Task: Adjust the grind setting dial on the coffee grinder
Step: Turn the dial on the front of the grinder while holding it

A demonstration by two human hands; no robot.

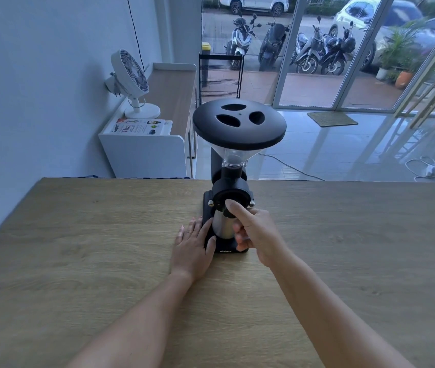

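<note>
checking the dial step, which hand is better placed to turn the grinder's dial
Right. The right hand already has its fingers at the dial, while the left hand lies flat beside the grinder's base, steadying it.

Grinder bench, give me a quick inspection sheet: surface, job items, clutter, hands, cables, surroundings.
Surface: wooden table, bare apart from the grinder.
Job's things: black coffee grinder upright at the far edge, lidded hopper on top, grind dial on its front.
Clutter: nothing seen on the table.
Grippers: left hand flat against the grinder's base; right hand at the dial, thumb on it.
Cables: white cord and plug strip on the floor.
Surroundings: white fan on a side cabinet, glass doors, motorbikes outside.
</note>
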